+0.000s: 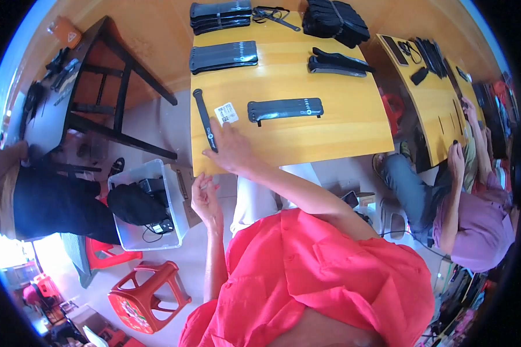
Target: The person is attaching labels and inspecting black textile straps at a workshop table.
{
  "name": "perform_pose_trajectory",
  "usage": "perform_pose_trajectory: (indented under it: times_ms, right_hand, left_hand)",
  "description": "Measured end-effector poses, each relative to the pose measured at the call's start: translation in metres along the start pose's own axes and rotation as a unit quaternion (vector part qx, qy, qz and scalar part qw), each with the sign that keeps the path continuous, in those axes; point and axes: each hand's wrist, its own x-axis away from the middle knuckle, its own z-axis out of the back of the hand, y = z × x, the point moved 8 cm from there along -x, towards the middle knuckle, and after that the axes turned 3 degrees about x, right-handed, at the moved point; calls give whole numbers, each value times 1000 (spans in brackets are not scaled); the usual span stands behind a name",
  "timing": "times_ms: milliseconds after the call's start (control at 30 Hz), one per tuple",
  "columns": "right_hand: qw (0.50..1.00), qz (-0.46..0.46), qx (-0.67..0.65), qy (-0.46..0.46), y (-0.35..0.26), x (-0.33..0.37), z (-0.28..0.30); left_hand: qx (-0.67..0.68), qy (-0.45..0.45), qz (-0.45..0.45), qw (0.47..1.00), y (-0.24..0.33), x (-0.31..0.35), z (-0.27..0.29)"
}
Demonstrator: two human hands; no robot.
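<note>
On the yellow table (295, 141), my right hand (233, 147) reaches in from the right with its fingers spread. Its fingertips touch the lower edge of a white label card (227, 113), and its thumb lies by the lower end of a single black strap (204, 118). Just off the table's near left corner is my left hand (205, 199), its fingers loosely bent and apart, with nothing visible in them. Farther right lies a flat row of black straps (285, 107) with white print and two small tabs at its near edge.
Black strap stacks (223, 56) line the table's far left, with a bundle (336, 22) and loose straps (338, 62) at far right. A plastic bin (147, 231) and red stool (150, 298) stand left on the floor. People work on both sides.
</note>
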Motion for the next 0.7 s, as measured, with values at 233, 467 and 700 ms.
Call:
perform_pose_trajectory:
  times_ms: [233,467,700]
  right_hand:
    - [997,-23,-28,66,16,-5,-20]
    - [875,-133,-452,-112,60,42,2]
    - [513,-291,-747,-307,65,102,-5]
  left_hand:
    - [68,-20,73,995,-5,5,1]
    - [155,-85,236,956,-8,-3,-55]
    - [314,-229,283,877,14,5,-113]
